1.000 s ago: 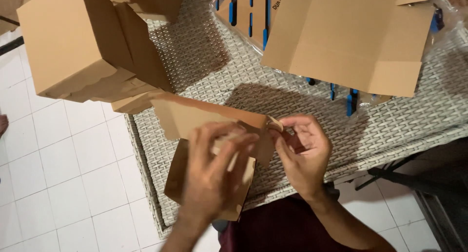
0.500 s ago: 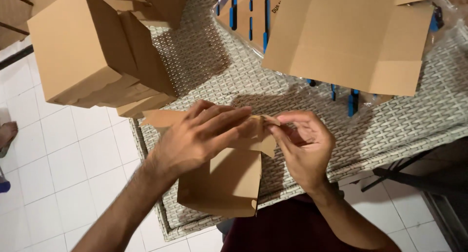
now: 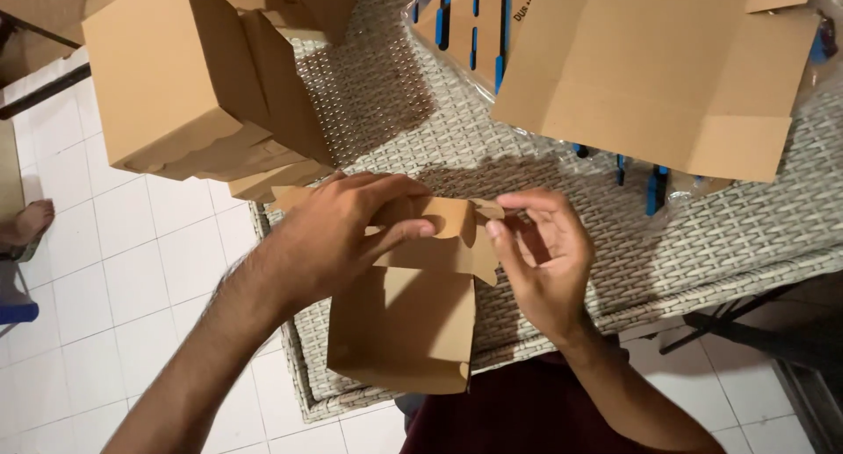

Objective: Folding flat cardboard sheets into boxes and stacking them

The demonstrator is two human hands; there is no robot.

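A small brown cardboard box (image 3: 404,327) stands half folded on the near edge of a grey woven wicker table (image 3: 702,243). My left hand (image 3: 338,234) lies over the box's top flaps and presses them down with the fingers spread across the top. My right hand (image 3: 540,252) pinches the small tab at the right end of the top flap between thumb and fingertips. The box's front panel faces me below both hands.
A stack of folded brown boxes (image 3: 189,94) rests at the table's left corner. A large flat cardboard sheet (image 3: 659,68) and blue-marked flat cardboard (image 3: 465,24) lie at the back. White tiled floor (image 3: 114,278) is at left, with someone's bare foot (image 3: 26,226) there.
My left hand has shifted from the front of the box up over the top flaps. The box has dropped lower and upright. My right hand has moved onto the flap's tab.
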